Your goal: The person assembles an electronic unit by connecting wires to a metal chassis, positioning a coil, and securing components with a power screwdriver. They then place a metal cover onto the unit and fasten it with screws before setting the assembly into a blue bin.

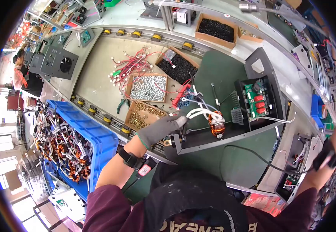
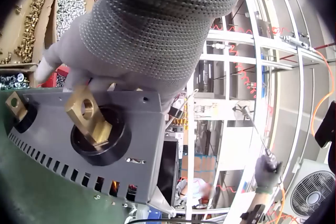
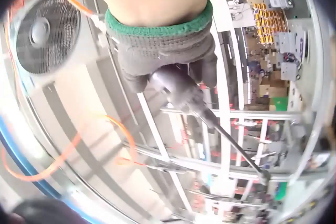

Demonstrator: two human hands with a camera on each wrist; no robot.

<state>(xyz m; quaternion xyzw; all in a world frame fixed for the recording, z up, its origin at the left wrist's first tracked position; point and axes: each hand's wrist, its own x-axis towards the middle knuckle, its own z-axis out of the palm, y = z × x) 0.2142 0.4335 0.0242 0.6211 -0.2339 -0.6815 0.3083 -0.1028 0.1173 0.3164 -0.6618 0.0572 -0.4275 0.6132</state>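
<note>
The gloved left hand (image 1: 158, 131) lies at the near left end of a dark metal case (image 1: 214, 141), beside white wires (image 1: 199, 112) that run to a copper coil (image 1: 217, 125). In the left wrist view the left hand (image 2: 142, 40) reaches behind the end plate (image 2: 144, 150), which carries two brass terminals (image 2: 92, 119) in black rings; most fingertips are hidden, so its grip cannot be told. Raised far out to the right, the gloved right hand (image 3: 168, 56) grips a dark tool (image 3: 181, 90) with a long thin shaft.
Boxes of silver screws (image 1: 148, 88), brass parts (image 1: 139, 120) and black parts (image 1: 175, 65) stand behind the left hand, near red wires (image 1: 133, 67). A blue crate (image 1: 98, 135) of coils is at left. A green circuit board (image 1: 255, 100) sits in the case.
</note>
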